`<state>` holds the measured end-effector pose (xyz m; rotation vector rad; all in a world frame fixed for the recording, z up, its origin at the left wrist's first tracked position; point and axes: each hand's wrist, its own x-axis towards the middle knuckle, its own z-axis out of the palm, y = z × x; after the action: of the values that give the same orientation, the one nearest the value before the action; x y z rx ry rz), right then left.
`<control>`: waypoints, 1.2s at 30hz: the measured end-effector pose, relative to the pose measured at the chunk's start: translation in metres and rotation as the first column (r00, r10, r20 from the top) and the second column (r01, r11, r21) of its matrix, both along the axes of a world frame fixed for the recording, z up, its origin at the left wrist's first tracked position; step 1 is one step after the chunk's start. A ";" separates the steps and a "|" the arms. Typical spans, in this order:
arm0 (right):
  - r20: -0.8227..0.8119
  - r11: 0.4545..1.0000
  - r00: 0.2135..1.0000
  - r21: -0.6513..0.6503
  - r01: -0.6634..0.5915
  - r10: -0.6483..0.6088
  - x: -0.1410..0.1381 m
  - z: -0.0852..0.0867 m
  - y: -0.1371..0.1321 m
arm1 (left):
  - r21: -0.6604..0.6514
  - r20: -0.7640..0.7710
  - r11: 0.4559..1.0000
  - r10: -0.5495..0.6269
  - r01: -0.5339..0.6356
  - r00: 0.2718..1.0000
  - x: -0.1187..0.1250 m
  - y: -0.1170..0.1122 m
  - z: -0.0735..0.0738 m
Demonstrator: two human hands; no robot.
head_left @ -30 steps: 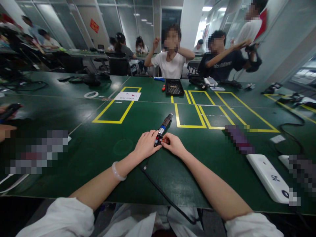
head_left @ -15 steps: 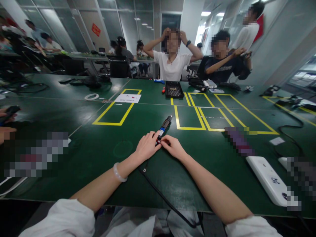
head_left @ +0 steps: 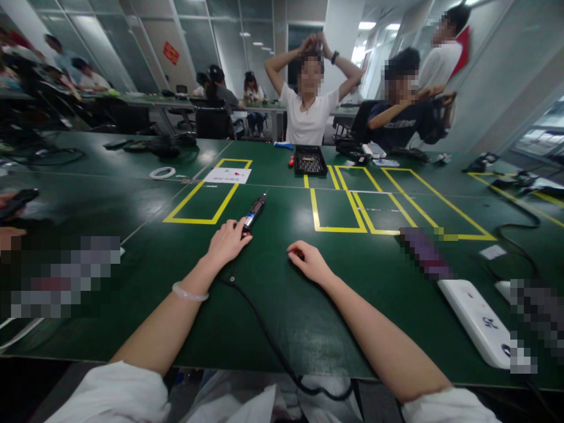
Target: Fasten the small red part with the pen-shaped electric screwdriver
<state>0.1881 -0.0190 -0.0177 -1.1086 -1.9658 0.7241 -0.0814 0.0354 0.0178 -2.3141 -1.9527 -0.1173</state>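
Observation:
My left hand (head_left: pixel 227 242) is closed round the rear part of a corded electric screwdriver (head_left: pixel 254 212), a dark tool with a blue-and-white label and some red near its back end. Its thin tip points away from me, up and to the right. A black cord (head_left: pixel 268 335) runs from under my left wrist toward the table's near edge. To the right and apart from the tool, my right hand (head_left: pixel 312 261) rests on the table with curled fingers. Whether anything small is between those fingertips is hidden.
Yellow tape (head_left: pixel 339 229) outlines rectangles on the green table (head_left: pixel 273 305). A black tray (head_left: pixel 311 161) with small parts stands at the far side, a paper sheet (head_left: pixel 228 175) to its left. At right lies a white power bank (head_left: pixel 473 320). Across the table sit people.
My left hand has moved left with the electric screwdriver, away from my right hand. The right hand has stayed almost in place, now apart from the tool. The cord has shifted left.

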 end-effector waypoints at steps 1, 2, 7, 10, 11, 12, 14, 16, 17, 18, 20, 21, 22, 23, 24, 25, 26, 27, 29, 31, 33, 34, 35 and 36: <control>0.006 1.000 1.000 0.005 0.001 -0.001 0.000 0.000 0.000 | -0.010 0.004 1.000 0.028 -0.028 1.000 -0.012 0.006 -0.001; 0.012 1.000 1.000 0.010 0.002 -0.002 0.000 0.000 0.000 | -0.016 0.007 0.998 0.057 -0.057 0.998 -0.023 0.012 -0.001; 0.045 1.000 0.999 0.026 -0.004 0.003 0.001 0.000 0.000 | -0.035 0.015 0.984 0.176 -0.176 0.984 -0.076 0.033 -0.004; 0.061 1.000 0.998 0.031 -0.004 0.002 0.002 0.000 0.001 | -0.019 0.011 0.974 0.226 -0.225 0.974 -0.104 0.040 -0.005; 0.066 1.000 0.998 0.031 -0.006 0.004 0.002 0.000 0.001 | -0.013 0.010 0.971 0.237 -0.237 0.971 -0.112 0.041 -0.005; 0.069 0.999 0.998 0.032 -0.007 0.004 0.002 0.000 0.001 | -0.008 0.010 0.969 0.248 -0.248 0.969 -0.119 0.042 -0.005; 0.076 0.999 0.997 0.033 -0.010 0.007 0.002 -0.001 0.002 | 0.012 0.013 0.961 0.276 -0.276 0.961 -0.129 0.041 -0.004; 0.082 0.999 0.997 0.035 -0.011 0.008 0.001 -0.001 0.002 | 0.056 0.013 0.954 0.296 -0.296 0.955 -0.132 0.039 -0.002; 0.085 0.999 0.996 0.037 -0.009 0.006 0.002 -0.001 0.002 | 0.086 0.014 0.951 0.296 -0.296 0.955 -0.131 0.037 -0.001; 0.087 0.999 0.996 0.037 -0.009 0.006 0.002 -0.001 0.002 | 0.116 0.017 0.949 0.292 -0.292 0.956 -0.130 0.035 0.000; 0.091 0.999 0.996 0.037 -0.009 0.005 0.002 -0.001 0.002 | 0.149 0.031 0.946 0.286 -0.288 0.958 -0.126 0.033 0.000; 0.093 0.999 0.996 0.037 -0.009 0.006 0.002 -0.001 0.002 | 0.152 0.040 0.944 0.289 -0.292 0.956 -0.124 0.032 -0.001; 0.095 0.999 0.995 0.037 -0.011 0.008 0.001 0.000 0.001 | 0.149 0.048 0.943 0.294 -0.298 0.955 -0.123 0.032 -0.001; 0.097 0.999 0.995 0.038 -0.011 0.008 0.001 0.000 0.001 | 0.144 0.055 0.942 0.299 -0.304 0.953 -0.122 0.031 -0.002; 0.099 0.999 0.995 0.039 -0.013 0.009 0.001 0.001 0.001 | 0.140 0.061 0.941 0.304 -0.310 0.951 -0.122 0.031 -0.003; 0.101 0.999 0.995 0.041 -0.012 0.008 0.001 0.001 0.001 | 0.140 0.069 0.937 0.314 -0.321 0.947 -0.122 0.031 -0.004; 0.105 0.999 0.994 0.042 -0.013 0.009 0.001 0.001 0.001 | 0.147 0.080 0.931 0.326 -0.335 0.942 -0.121 0.031 -0.004; 0.108 0.999 0.994 0.042 -0.013 0.009 0.001 0.002 0.001 | 0.162 0.092 0.923 0.338 -0.349 0.937 -0.120 0.031 -0.003; 0.111 0.999 0.994 0.039 -0.012 0.007 0.001 0.002 0.001 | 0.207 0.125 0.913 0.331 -0.351 0.935 -0.113 0.029 0.001; 0.109 0.999 0.994 0.033 -0.007 0.004 0.001 0.003 0.001 | 0.228 0.199 0.923 0.269 -0.311 0.942 -0.097 0.026 0.007; 0.101 1.000 0.995 0.029 -0.005 0.002 0.001 0.003 0.001 | 0.172 0.338 0.965 0.130 -0.197 0.932 -0.072 0.021 0.012; 0.095 1.000 0.995 0.028 -0.007 0.004 0.001 0.003 0.000 | 0.123 0.426 0.987 0.038 -0.100 0.904 -0.056 0.017 0.013; 0.089 1.000 0.996 0.027 -0.010 0.007 0.001 0.003 0.000 | 0.066 0.510 0.997 -0.060 0.031 0.858 -0.039 0.012 0.014; 0.081 1.000 0.997 0.026 -0.014 0.012 0.001 0.004 0.000 | 0.014 0.577 0.987 -0.137 0.158 0.805 -0.022 0.007 0.014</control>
<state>0.1889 -0.0190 -0.0141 -1.1264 -2.0465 0.6676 -0.1035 0.0423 0.0315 -2.6746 -1.9946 -0.9111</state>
